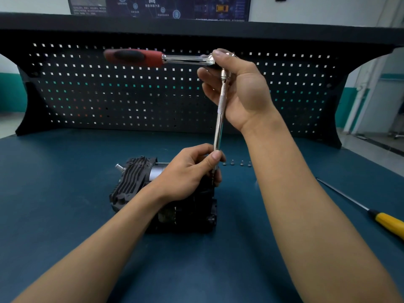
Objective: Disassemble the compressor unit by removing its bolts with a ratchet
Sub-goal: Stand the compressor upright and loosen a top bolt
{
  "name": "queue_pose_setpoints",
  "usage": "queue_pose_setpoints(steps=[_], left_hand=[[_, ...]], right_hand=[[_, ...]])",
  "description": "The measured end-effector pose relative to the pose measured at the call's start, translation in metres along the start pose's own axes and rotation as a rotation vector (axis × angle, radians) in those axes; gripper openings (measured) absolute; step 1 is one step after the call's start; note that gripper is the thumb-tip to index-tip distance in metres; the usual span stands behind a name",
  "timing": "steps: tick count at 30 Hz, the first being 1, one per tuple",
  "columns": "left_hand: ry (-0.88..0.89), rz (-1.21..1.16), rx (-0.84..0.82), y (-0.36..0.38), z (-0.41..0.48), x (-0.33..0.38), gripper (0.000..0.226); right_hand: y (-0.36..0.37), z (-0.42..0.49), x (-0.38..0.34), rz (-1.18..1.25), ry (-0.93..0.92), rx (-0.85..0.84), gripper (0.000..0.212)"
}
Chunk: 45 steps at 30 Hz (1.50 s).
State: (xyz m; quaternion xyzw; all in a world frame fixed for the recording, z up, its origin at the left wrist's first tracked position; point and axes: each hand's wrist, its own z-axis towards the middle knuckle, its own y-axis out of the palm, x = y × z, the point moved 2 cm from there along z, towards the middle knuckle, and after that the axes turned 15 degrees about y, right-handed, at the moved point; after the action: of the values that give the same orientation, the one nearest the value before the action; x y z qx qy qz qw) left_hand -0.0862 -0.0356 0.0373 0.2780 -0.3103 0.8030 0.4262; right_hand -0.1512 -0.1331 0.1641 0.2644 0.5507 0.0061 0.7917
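The black finned compressor unit (131,182) lies on the blue bench, partly hidden by my left forearm. A ratchet (135,57) with a red and black handle points left, high above it. A long chrome extension bar (219,123) runs from its head down to the unit's right end. My right hand (238,88) grips the ratchet head and the top of the bar. My left hand (192,171) pinches the bar's lower end just above the unit. The socket tip is hidden behind those fingers. Several removed bolts (237,164) stand in a row behind the unit.
A yellow-handled screwdriver (389,224) lies on the blue bench (65,215) at the right, shaft pointing toward the middle. A black pegboard (109,95) rises along the back of the bench, with a shelf above it.
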Motion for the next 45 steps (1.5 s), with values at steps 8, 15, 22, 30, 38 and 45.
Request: queue_pose_setpoints(steps=[8, 15, 22, 30, 38, 45], left_hand=[[-0.023, -0.073, 0.023, -0.0003, -0.0012, 0.0018, 0.031], [-0.017, -0.051, 0.039, 0.0005, -0.0009, 0.0023, 0.028], [-0.010, -0.028, 0.043, 0.0011, -0.0004, 0.0040, 0.037], [0.015, 0.038, 0.088, 0.0030, 0.0007, 0.0050, 0.037], [0.006, 0.087, 0.100, 0.0026, 0.0003, 0.0047, 0.032], [-0.001, 0.088, 0.123, 0.0028, -0.0003, 0.0031, 0.038]], right_hand=[[0.0042, -0.0082, -0.0002, 0.113, 0.092, -0.240, 0.010], [0.0042, -0.0051, 0.0013, 0.033, 0.044, -0.156, 0.011], [0.0039, -0.0032, 0.0013, 0.024, 0.021, -0.098, 0.009], [0.0077, -0.0037, 0.0031, -0.643, -0.583, 0.532, 0.012], [0.0027, -0.0083, 0.0044, -0.966, -0.733, 0.811, 0.007], [0.0062, -0.0093, 0.0050, -0.962, -0.734, 0.836, 0.009]])
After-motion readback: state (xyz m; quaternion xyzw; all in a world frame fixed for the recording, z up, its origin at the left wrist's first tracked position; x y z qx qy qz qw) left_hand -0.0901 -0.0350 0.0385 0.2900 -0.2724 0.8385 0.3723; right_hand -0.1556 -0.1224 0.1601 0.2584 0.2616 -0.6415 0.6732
